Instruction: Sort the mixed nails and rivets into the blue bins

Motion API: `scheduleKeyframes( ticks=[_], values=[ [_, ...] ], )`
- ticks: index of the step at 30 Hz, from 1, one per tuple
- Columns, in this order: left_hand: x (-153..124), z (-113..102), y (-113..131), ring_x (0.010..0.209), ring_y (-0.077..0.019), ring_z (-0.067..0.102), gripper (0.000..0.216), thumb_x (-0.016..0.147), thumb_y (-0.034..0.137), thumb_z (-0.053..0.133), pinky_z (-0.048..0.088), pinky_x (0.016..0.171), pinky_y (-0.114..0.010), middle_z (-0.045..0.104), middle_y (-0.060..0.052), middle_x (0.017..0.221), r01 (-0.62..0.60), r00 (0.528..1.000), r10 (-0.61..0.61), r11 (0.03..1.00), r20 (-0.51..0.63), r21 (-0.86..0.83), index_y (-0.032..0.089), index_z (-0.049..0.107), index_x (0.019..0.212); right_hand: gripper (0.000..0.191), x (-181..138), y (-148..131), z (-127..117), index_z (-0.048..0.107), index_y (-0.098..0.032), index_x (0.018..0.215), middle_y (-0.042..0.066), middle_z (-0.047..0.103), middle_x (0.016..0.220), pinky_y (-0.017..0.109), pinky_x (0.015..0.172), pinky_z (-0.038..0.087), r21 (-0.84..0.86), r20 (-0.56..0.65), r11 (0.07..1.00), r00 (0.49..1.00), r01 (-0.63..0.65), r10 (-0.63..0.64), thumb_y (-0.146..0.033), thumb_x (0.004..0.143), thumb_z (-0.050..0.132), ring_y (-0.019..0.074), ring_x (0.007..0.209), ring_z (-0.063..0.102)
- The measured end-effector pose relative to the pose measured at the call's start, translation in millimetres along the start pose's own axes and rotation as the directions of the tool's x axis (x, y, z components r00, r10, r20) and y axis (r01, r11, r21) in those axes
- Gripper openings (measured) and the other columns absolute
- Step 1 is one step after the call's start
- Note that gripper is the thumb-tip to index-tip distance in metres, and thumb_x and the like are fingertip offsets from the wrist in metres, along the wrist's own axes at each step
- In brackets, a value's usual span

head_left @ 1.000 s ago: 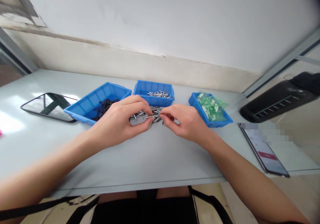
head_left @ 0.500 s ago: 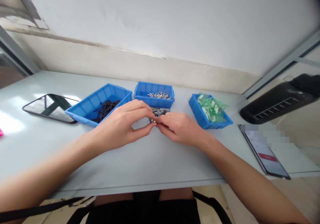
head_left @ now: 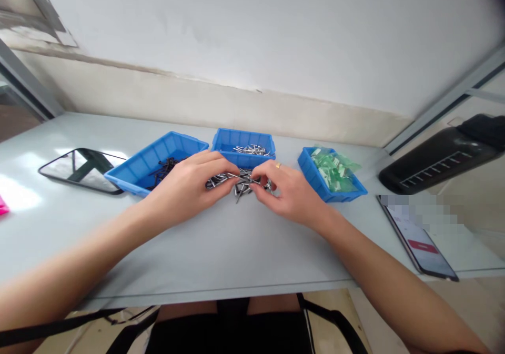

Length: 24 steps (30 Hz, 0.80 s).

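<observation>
A loose pile of long screws (head_left: pixel 241 190), silver mixed with dark ones, lies on the table between my hands. My left hand (head_left: pixel 191 185) reaches in from the left, thumb and forefinger pinched around a thin screw over the pile. From the other side my right hand (head_left: pixel 292 193), a ring on one finger, pinches a screw with thumb and fingertips. The fingertips of both hands nearly meet, and part of the pile is hidden behind them. A blue bin (head_left: pixel 136 180) with dark screws (head_left: pixel 163 170) sits beyond my left hand. Behind the pile, another blue bin (head_left: pixel 242 159) contains silver screws (head_left: pixel 254 149).
At right, a blue bin (head_left: pixel 315 178) holds green plastic packets (head_left: pixel 335 172). A phone (head_left: pixel 418 243) and a black bottle (head_left: pixel 437 157) lie farther right. On the left is a black-framed mirror-like panel (head_left: pixel 81 170). A wall (head_left: pixel 252 38) rises behind the table.
My fingertips have moved slightly apart and up, exposing more of the screw pile. Both hands were close together over it before. The bins have stayed in place.
</observation>
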<state>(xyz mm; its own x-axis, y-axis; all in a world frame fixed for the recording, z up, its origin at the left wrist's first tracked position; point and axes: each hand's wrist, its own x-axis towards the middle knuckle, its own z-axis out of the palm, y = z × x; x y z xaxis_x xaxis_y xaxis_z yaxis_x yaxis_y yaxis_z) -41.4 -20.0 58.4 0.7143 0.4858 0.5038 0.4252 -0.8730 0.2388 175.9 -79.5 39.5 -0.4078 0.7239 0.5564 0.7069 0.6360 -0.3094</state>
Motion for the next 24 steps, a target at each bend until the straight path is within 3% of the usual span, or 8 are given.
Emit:
scheduleKeyframes(
  ticks=[4, 7, 9, 12, 14, 16, 19, 24],
  values=[
    [-0.2, 0.1, 0.6, 0.092, -0.0151, 0.061, 0.015, 0.093, 0.028, 0.052, 0.046, 0.082, -0.026, 0.068, 0.000, 0.094, 0.009, 1.000, -0.009, 1.000, 0.016, -0.014, 0.022, 0.065, 0.098, 0.009, 0.3, -0.1, -1.3, 0.058, -0.021, 0.097, 0.006, 0.063, 0.107, 0.032, 0.086, 0.048, 0.031, 0.092, 0.997, 0.993, 0.072, -0.074, -0.019, 0.092, 0.050, 0.0180, 0.103, 0.058],
    [-0.7, -0.7, 1.6, 0.091, -0.0152, 0.061, 0.016, 0.094, 0.028, 0.051, 0.046, 0.082, -0.025, 0.068, 0.000, 0.093, 0.012, 1.000, -0.011, 1.000, 0.023, -0.018, 0.022, 0.065, 0.098, 0.014, 0.4, -0.9, -2.3, 0.060, -0.020, 0.100, 0.006, 0.065, 0.104, 0.033, 0.087, 0.049, 0.041, 0.147, 0.995, 0.984, 0.094, -0.099, -0.018, 0.093, 0.048, 0.0179, 0.099, 0.059],
    [-0.9, -1.4, 2.3, 0.091, -0.0160, 0.061, 0.018, 0.093, 0.031, 0.052, 0.046, 0.082, -0.026, 0.067, -0.001, 0.094, 0.041, 0.999, -0.040, 0.999, 0.010, -0.007, 0.022, 0.064, 0.102, 0.015, 1.0, -0.6, -3.3, 0.061, -0.019, 0.099, 0.006, 0.066, 0.099, 0.033, 0.086, 0.049, 0.050, 0.115, 0.994, 0.988, 0.102, -0.107, -0.018, 0.093, 0.048, 0.0174, 0.095, 0.060],
    [-0.6, -1.1, 2.7, 0.093, -0.0174, 0.061, 0.029, 0.092, 0.035, 0.055, 0.046, 0.082, -0.028, 0.066, -0.003, 0.099, 0.100, 0.995, -0.099, 0.995, -0.020, 0.014, 0.021, 0.057, 0.117, 0.018, 2.2, 4.1, -4.7, 0.061, -0.018, 0.105, 0.007, 0.066, 0.104, 0.033, 0.085, 0.050, 0.014, 0.050, 1.000, 0.999, -0.018, 0.017, -0.022, 0.094, 0.048, 0.0189, 0.098, 0.061],
    [-0.5, 0.4, 2.5, 0.095, -0.0185, 0.061, 0.030, 0.092, 0.035, 0.053, 0.046, 0.082, -0.029, 0.065, -0.004, 0.101, 0.089, 0.996, -0.089, 0.995, -0.004, 0.043, 0.021, 0.055, 0.120, 0.031, 2.5, 10.6, -4.2, 0.056, -0.018, 0.122, 0.010, 0.061, 0.119, 0.036, 0.084, 0.052, -0.030, 0.040, 0.987, 0.986, -0.160, 0.161, -0.026, 0.094, 0.048, 0.0207, 0.101, 0.061],
    [-0.9, 3.0, 1.9, 0.094, -0.0192, 0.061, 0.024, 0.093, 0.032, 0.050, 0.046, 0.082, -0.030, 0.065, -0.003, 0.098, 0.023, 0.998, -0.026, 0.997, 0.051, 0.070, 0.022, 0.059, 0.113, 0.050, 2.3, 17.5, -2.1, 0.040, -0.018, 0.141, 0.014, 0.052, 0.135, 0.038, 0.082, 0.053, -0.058, 0.051, 0.960, 0.959, -0.275, 0.277, -0.028, 0.092, 0.050, 0.0216, 0.100, 0.061],
    [-3.0, 8.1, 1.0, 0.089, -0.0191, 0.061, 0.021, 0.094, 0.030, 0.048, 0.045, 0.082, -0.032, 0.065, -0.003, 0.093, -0.100, 0.978, 0.087, 0.993, 0.189, 0.058, 0.020, 0.063, 0.103, 0.066, 1.9, 22.6, 1.9, 0.025, -0.019, 0.149, 0.015, 0.042, 0.144, 0.038, 0.080, 0.054, -0.043, 0.048, 0.941, 0.940, -0.335, 0.337, -0.028, 0.090, 0.052, 0.0196, 0.093, 0.062],
    [-7.3, 15.3, 0.5, 0.085, -0.0190, 0.061, 0.017, 0.092, 0.027, 0.050, 0.046, 0.079, -0.032, 0.062, -0.004, 0.092, -0.140, 0.925, 0.113, 0.989, 0.363, 0.046, 0.020, 0.064, 0.099, 0.045, 3.3, 17.8, 1.7, 0.046, -0.019, 0.136, 0.012, 0.054, 0.132, 0.039, 0.084, 0.052, -0.126, -0.006, 0.955, 0.962, -0.270, 0.272, -0.025, 0.091, 0.050, 0.0213, 0.095, 0.061]
  ],
)
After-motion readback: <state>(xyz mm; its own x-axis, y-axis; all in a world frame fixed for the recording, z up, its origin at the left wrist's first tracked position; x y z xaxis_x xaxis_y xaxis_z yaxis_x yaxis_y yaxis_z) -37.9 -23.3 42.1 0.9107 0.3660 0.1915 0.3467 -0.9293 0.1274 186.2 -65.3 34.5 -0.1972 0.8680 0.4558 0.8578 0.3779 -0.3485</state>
